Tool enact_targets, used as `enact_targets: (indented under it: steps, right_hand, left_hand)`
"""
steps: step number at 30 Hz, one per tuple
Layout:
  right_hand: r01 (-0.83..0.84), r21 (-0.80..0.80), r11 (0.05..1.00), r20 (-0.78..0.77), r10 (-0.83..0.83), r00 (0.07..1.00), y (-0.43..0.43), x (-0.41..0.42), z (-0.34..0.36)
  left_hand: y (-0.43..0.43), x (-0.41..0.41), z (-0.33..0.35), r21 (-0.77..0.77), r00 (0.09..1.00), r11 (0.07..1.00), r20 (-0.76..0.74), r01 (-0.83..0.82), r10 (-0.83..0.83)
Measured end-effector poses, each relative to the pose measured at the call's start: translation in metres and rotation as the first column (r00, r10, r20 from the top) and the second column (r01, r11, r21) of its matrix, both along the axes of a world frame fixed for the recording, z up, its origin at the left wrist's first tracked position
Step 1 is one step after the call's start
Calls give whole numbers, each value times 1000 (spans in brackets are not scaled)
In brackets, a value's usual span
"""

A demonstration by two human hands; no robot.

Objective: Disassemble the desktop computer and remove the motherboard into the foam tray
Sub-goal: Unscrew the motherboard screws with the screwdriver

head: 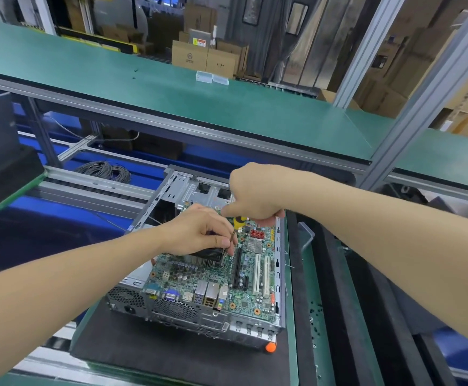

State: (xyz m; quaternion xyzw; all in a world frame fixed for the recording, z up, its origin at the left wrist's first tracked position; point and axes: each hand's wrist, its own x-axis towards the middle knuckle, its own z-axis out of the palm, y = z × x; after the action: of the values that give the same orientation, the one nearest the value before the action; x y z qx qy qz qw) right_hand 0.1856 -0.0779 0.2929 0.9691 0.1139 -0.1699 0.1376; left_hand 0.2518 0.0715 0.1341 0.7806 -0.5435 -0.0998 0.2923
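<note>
Open desktop case [199,321] lies flat on a black mat [143,349], orange foot [270,347] at its near corner, green motherboard [255,299] seated inside with rear ports facing the camera. Left hand [199,232] pinches the metal shaft of a screwdriver [239,222] low over the board by the black heatsink [207,253], right hand [255,190] fisted round its yellow handle from above. Beyond: grey cable coil [104,169], green shelf [143,79] with two clear plastic boxes [211,78], then cardboard cartons [189,55], logo and red-white sticker too small to read
</note>
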Motion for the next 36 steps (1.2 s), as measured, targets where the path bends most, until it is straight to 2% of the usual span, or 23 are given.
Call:
enact_targets:
  steps: [2,6,10,13,16,19,22,24,25,27,30,36]
  right_hand:
    - [-184,-46,982,73,187,980,1,1,-3]
    - [-447,-15,895,66,447,892,0,3,2]
    - [-589,72,805,-32,592,805,-3,15,9]
    - [-637,66,768,-37,640,767,-8,21,6]
    - [-614,117,781,-8,619,785,-14,22,4]
    - [-484,106,869,-12,488,873,-21,18,6]
    - [-162,148,976,51,156,986,-21,7,6]
    - [104,165,981,13,-107,994,-18,2,1]
    - [158,141,977,-4,-159,987,-15,1,-1]
    - [106,67,992,4,-106,994,-9,1,-5]
    - [-85,40,996,85,82,993,-6,3,-7]
    - [-400,61,915,69,396,916,-9,4,-1]
  left_hand:
    - [0,2,-1,-17,1000,1000,-10,24,-24]
    - [2,4,0,-33,994,998,-95,56,-59]
    - [4,3,-2,-24,979,999,-201,35,-39]
    - [3,1,-2,-46,982,998,-183,31,-39]
    - [1,0,-2,-75,992,997,-125,12,-21]
    - [0,0,-2,-80,998,997,-64,21,-26]
    - [-1,3,-4,-58,997,998,-75,3,-7]
    - [-1,3,-5,-26,998,1000,-55,-6,5]
    - [-2,3,-5,-16,999,1000,-33,-10,10]
    - [-2,3,-5,-6,1000,1000,1,-15,15]
    - [-1,4,-5,7,1000,1000,24,-14,14]
    - [-1,4,-2,-19,999,999,-20,27,-27]
